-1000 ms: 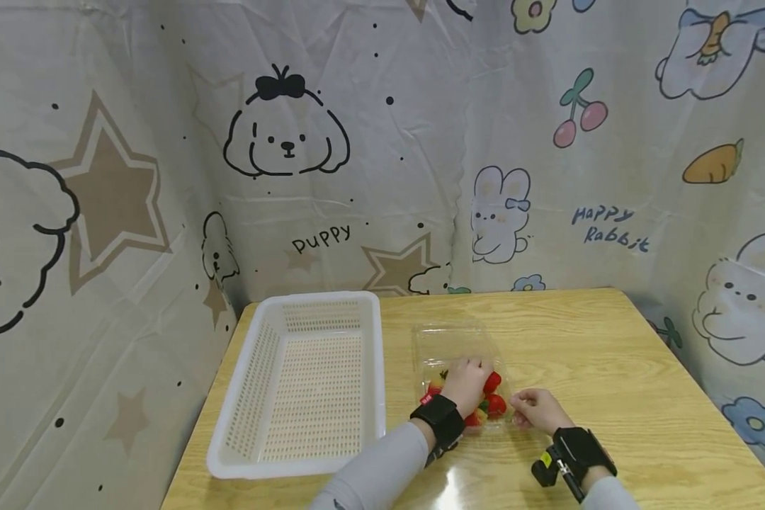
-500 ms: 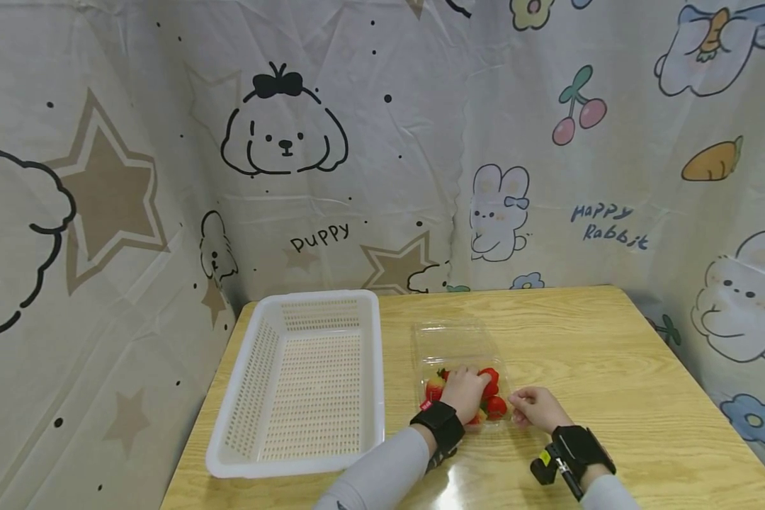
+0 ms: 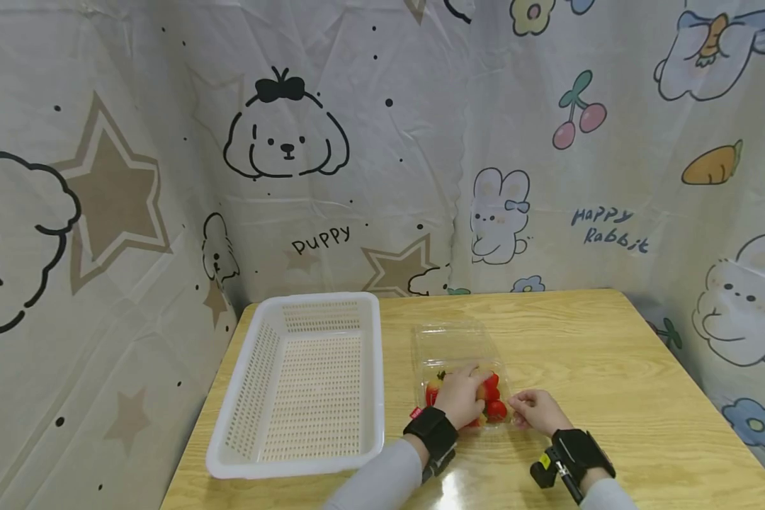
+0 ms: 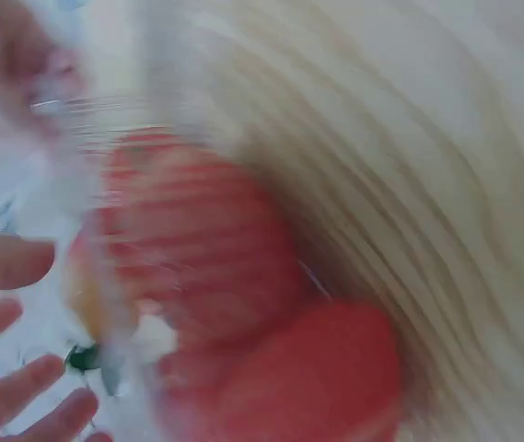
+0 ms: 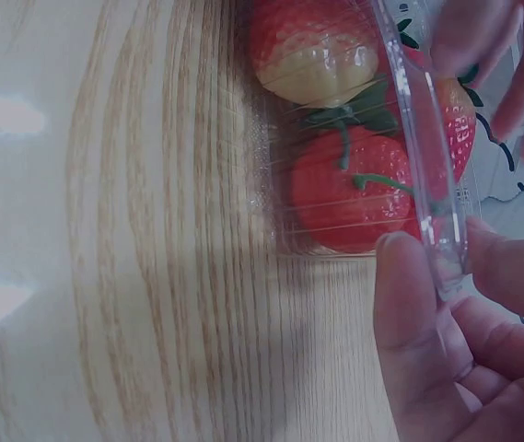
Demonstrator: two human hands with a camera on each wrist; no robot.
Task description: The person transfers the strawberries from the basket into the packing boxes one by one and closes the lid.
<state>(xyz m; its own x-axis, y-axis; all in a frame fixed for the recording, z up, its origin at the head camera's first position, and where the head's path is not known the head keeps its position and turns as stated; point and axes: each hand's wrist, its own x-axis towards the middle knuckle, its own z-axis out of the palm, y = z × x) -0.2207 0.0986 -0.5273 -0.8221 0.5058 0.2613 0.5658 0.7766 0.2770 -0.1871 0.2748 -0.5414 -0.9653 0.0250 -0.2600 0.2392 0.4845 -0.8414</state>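
Observation:
A clear plastic box (image 3: 455, 345) stands on the table with its lid folded back, red fruit inside. My left hand (image 3: 460, 398) is over the fruit; in the left wrist view its fingers (image 4: 27, 387) are spread, with nothing seen between them. My right hand (image 3: 540, 412) pinches the box's near right rim (image 5: 432, 175) between thumb and fingers. Through the wall, the right wrist view shows a strawberry (image 5: 312, 55) and a round red fruit (image 5: 349, 193) with a green stem. More fruit is partly hidden under my left hand.
A white perforated basket (image 3: 293, 467) sits left of the box, with no items in it. The wooden table (image 3: 599, 347) extends to the right. A printed curtain (image 3: 382, 177) hangs behind and along both sides.
My left hand has shifted slightly left and toward me, its fingers now more spread, so more of the red fruit on the right shows. My right hand has stayed at the box rim.

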